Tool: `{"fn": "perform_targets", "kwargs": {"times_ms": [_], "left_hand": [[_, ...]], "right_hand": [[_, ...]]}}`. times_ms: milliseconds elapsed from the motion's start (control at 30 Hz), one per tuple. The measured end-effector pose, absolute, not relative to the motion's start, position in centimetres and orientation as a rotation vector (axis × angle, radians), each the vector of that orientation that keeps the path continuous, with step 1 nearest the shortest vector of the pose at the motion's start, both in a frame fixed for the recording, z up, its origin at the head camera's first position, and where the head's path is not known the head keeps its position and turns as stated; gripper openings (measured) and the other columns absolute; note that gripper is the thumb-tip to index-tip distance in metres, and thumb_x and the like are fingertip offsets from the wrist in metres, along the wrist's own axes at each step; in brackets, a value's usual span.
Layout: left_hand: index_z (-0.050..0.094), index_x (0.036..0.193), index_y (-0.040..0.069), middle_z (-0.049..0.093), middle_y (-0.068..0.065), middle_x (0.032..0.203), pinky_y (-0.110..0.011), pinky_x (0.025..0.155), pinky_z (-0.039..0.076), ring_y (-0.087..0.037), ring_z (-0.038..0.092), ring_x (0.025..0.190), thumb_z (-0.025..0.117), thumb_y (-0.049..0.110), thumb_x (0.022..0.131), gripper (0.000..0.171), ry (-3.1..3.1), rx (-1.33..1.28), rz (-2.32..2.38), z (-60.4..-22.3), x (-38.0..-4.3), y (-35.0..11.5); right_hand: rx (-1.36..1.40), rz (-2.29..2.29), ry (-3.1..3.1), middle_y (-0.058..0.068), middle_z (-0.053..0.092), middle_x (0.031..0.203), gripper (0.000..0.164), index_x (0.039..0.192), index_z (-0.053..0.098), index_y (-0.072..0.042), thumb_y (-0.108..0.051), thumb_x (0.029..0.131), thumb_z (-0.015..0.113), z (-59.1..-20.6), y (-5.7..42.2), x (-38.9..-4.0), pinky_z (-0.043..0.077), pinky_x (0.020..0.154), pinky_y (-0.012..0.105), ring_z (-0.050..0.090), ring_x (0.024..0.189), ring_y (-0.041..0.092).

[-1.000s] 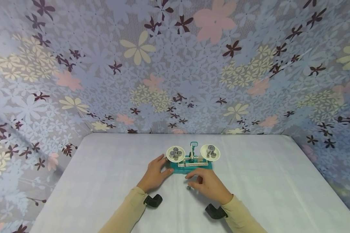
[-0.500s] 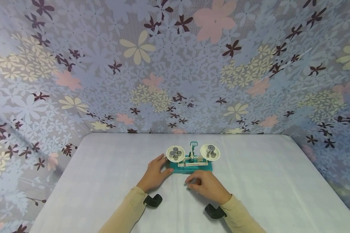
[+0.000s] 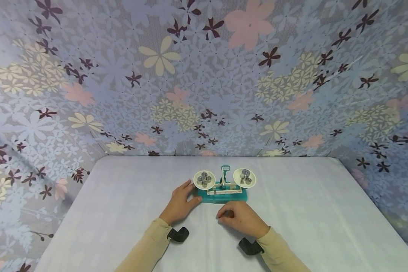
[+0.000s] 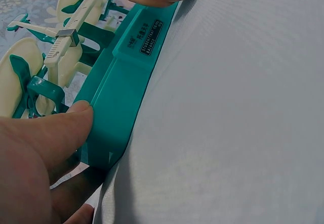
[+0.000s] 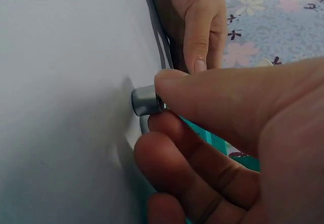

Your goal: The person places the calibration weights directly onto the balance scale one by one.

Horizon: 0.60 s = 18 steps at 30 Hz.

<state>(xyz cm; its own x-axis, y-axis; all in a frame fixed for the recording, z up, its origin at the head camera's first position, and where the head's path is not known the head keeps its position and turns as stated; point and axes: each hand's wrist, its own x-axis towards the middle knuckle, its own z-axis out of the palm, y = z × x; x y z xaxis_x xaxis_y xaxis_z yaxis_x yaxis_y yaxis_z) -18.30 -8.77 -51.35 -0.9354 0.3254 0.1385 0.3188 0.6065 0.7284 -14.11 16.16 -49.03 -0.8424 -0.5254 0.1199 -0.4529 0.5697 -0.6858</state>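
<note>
A green balance scale (image 3: 236,197) with two cream pans stands on the table; printed lettering shows on its base in the left wrist view. My left hand (image 3: 180,204) lies at the scale's left end, its thumb resting straight on the base and its fingers spread. Between thumb and fingertips, my right hand (image 3: 243,218) pinches a small metal cylinder weight (image 5: 145,101) close over the cloth, just in front of the base. Several metal weights (image 3: 204,175) sit in the left pan (image 3: 196,184), and others (image 3: 246,172) in the right pan (image 3: 237,180).
A pale cloth (image 3: 139,181) covers the table. Behind and at both sides hangs flower-patterned fabric (image 3: 224,94). Each wrist wears a black mount (image 3: 179,234).
The small weight lay on the cloth beside my right fingers; now they have closed on it, and the hand has drawn slightly toward me. My left hand has stayed at the scale.
</note>
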Motion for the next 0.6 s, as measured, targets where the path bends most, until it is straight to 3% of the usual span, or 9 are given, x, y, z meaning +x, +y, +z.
{"fn": "perform_targets", "kwargs": {"times_ms": [600], "left_hand": [[0.048, 0.147, 0.0, 0.038, -0.022, 0.156, -0.061, 0.118, 0.023, -0.043, 0.029, 0.146, 0.063, 0.035, 0.099, 0.062, 2.788, 0.531, 1.282, -51.28, -18.26, -8.72]], "right_hand": [[-0.859, -1.162, 2.686, -0.01, 0.072, 0.088, 0.003, 0.093, 0.078, -0.015, -0.014, 0.09, 0.077, -48.79, 16.34, -14.03, 0.053, 0.064, 0.022, 0.06, 0.07, 0.001]]}}
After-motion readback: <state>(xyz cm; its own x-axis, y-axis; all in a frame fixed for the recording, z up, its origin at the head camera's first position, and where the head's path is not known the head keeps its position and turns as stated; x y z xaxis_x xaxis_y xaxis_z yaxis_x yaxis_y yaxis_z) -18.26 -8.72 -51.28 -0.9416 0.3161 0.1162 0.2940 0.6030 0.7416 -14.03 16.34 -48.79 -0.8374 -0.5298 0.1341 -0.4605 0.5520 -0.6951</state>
